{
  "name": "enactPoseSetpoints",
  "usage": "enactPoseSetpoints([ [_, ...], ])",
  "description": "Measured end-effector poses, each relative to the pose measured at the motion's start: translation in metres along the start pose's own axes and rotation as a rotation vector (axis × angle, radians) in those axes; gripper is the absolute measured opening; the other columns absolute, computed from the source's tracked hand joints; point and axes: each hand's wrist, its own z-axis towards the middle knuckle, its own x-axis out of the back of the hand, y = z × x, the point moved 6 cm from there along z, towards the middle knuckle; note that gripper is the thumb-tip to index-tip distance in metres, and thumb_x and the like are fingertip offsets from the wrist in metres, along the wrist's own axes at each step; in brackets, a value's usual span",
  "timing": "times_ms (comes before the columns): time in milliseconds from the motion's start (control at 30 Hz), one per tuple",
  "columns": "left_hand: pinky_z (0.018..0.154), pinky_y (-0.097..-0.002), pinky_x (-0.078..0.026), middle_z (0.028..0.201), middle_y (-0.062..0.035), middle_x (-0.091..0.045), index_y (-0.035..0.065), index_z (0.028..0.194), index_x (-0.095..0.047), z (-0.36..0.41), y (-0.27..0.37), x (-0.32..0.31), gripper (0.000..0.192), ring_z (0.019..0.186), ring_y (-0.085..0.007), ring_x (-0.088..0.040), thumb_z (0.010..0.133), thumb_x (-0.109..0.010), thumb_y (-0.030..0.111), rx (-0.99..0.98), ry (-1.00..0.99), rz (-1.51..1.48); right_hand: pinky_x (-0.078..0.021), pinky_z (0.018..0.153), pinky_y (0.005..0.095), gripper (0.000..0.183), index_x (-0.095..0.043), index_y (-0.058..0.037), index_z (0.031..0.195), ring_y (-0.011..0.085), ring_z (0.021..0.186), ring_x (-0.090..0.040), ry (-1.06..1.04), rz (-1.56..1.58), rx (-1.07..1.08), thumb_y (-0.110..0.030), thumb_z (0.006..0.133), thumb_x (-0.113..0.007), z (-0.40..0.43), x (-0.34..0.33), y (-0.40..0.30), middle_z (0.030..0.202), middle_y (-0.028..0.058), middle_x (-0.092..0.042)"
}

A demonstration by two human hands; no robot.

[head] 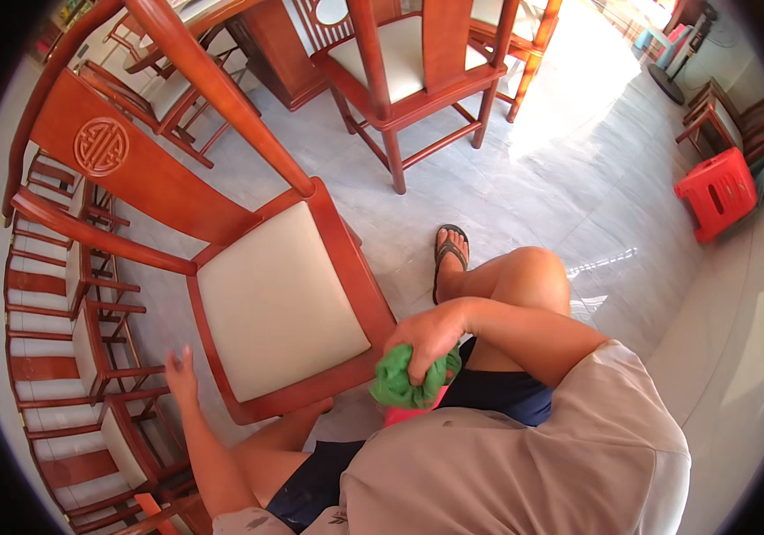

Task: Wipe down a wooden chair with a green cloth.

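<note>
A crumpled green cloth (pixel 396 384) is bunched in my right hand (pixel 430 336), in front of my body at the near right corner of a wooden chair. My left hand (pixel 181 376) is raised beside the chair's left edge, its fingers apart and nothing in them. The reddish-brown wooden armchair (pixel 382 304) stands upright before me. Its padded cream seat (pixel 281 304) faces up, and its backrest (pixel 144 157) bears a round carved emblem. Something pink (pixel 405 416) shows partly beneath the cloth, too covered to identify.
Several matching wooden chairs (pixel 91 381) line the left side. Another chair (pixel 435 110) stands ahead, by a wooden table (pixel 281 60). A red plastic stool (pixel 719 190) lies tipped at the right, near a wooden chair (pixel 716 124). Bright light falls on the grey tiled floor (pixel 596 180).
</note>
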Motion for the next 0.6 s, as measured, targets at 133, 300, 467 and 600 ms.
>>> enactPoseSetpoints([
  [133,0.108,-0.0477,-0.054,0.147,-0.0146,-0.066,0.0050,0.156,-0.056,-0.059,-0.073,-0.032,0.072,0.131,-0.0273,-0.065,0.106,-0.068,0.055,0.297,-0.487,-0.354,-0.0617,0.057,0.0379,0.038,-0.075,0.0002,0.118,0.0234,0.064,-0.072,-0.129,0.069,-0.265,-0.018,0.084,-0.080,0.017,-0.053,0.037,0.090,0.0135,-0.075],
  [300,0.113,-0.0472,-0.053,0.152,-0.0138,-0.062,-0.0041,0.156,-0.050,-0.106,-0.032,-0.087,0.084,0.137,-0.0284,-0.062,0.106,-0.064,0.062,0.339,-0.684,-0.802,-0.0619,0.065,0.0452,0.036,-0.079,0.0049,0.104,0.0263,0.069,-0.072,0.283,0.098,-0.273,-0.024,0.083,-0.082,0.058,-0.076,0.117,0.096,0.0157,-0.077],
  [467,0.114,-0.0466,-0.053,0.153,-0.0149,-0.062,-0.0033,0.157,-0.049,-0.132,-0.032,-0.083,0.085,0.137,-0.0291,-0.062,0.105,-0.064,0.062,0.328,-0.659,-0.895,-0.0608,0.055,0.0417,0.033,-0.079,0.0019,0.107,0.0261,0.063,-0.072,0.418,0.459,-0.316,-0.022,0.084,-0.081,0.061,-0.087,0.064,0.090,0.0145,-0.076],
  [600,0.114,-0.0460,-0.053,0.151,-0.0148,-0.063,-0.0033,0.156,-0.050,-0.160,-0.036,-0.107,0.085,0.135,-0.0293,-0.063,0.106,-0.063,0.063,0.302,-0.446,-0.942,-0.0617,0.056,0.0420,0.031,-0.080,0.0018,0.102,0.0269,0.064,-0.072,0.451,0.457,-0.239,-0.021,0.082,-0.082,0.078,-0.065,0.056,0.089,0.0159,-0.076],
])
